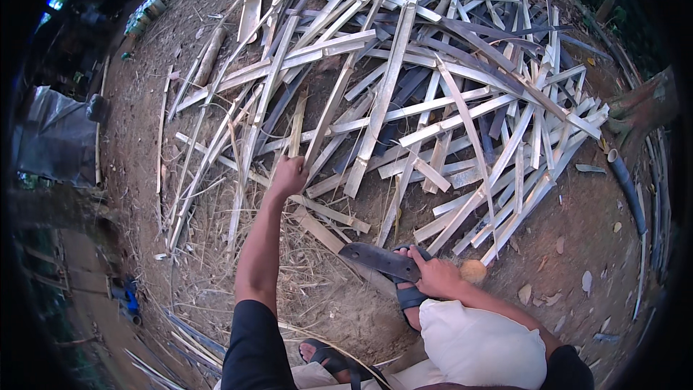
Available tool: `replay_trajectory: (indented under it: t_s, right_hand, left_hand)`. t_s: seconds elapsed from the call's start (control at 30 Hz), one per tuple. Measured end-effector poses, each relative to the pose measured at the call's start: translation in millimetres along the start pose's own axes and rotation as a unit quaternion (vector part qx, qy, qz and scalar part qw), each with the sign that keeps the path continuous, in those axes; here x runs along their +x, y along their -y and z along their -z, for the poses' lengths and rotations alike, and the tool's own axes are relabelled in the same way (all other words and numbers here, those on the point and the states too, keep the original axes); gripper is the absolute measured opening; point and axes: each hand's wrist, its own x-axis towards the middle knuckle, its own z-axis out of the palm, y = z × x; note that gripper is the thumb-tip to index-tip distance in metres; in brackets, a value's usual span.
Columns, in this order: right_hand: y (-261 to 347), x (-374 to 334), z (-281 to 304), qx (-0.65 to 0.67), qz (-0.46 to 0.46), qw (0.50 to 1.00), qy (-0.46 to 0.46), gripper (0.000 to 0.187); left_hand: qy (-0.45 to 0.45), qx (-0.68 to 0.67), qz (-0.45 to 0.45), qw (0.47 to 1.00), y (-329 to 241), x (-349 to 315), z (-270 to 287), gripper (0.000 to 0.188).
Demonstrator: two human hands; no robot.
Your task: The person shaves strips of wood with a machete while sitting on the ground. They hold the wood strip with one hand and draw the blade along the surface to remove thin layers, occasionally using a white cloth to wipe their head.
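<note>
Steadying a bamboo strip [297,126], it seems, the left hand [290,175] has its fingers closed round it; the right hand [437,275] grips a dark blade [375,261], fingers curled.

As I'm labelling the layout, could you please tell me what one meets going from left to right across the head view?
Grey sheet, blue object, left hand, dark blade, right hand, dark hollow tube.

The brown ground [137,144] is bearing a tangled heap of split strips [390,79] toward its far edge; near its right edge, a dark tube [627,191] and fallen leaves [587,282] are lying.
</note>
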Motion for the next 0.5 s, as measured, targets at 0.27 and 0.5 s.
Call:
replay_trajectory:
  t_s: [0.27, 0.5]
  right_hand:
    - [1, 1, -2, 0.003, -0.005, 1.0, 0.001, 0.089]
    - [-2, 1, -2, 0.008, -0.004, 1.0, -0.014, 0.089]
  left_hand:
    - [0.155, -0.314, 0.087, 0.933, -71, -29, 52, 0.046]
    - [0.207, -0.632, 0.138, 0.734, -134, -54, 24, 0.033]
